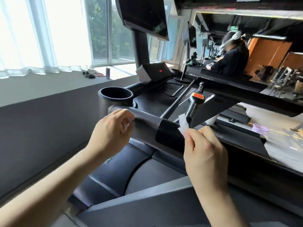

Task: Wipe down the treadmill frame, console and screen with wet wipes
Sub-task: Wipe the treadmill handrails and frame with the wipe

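Handrail [146, 128], a grey treadmill tube, at centre; right hand [205, 149] pinches thin white wipe strip [183, 124], left hand [111, 130] curled (grip unclear).

LEDGE AND FLOOR: To your left, a broad grey ledge [49, 89] runs along the wall. On it a purple can [107, 73] stands upright, with a loose tangle of black and red straps [91, 74] lying near it but apart from it. To your right, past the treadmill [147, 128], the pale floor [262, 115] is marked with a thin yellow line [282, 132]. It carries a translucent purple basin [260, 128], sitting upright just beside that line. The can's label is too soft to read.
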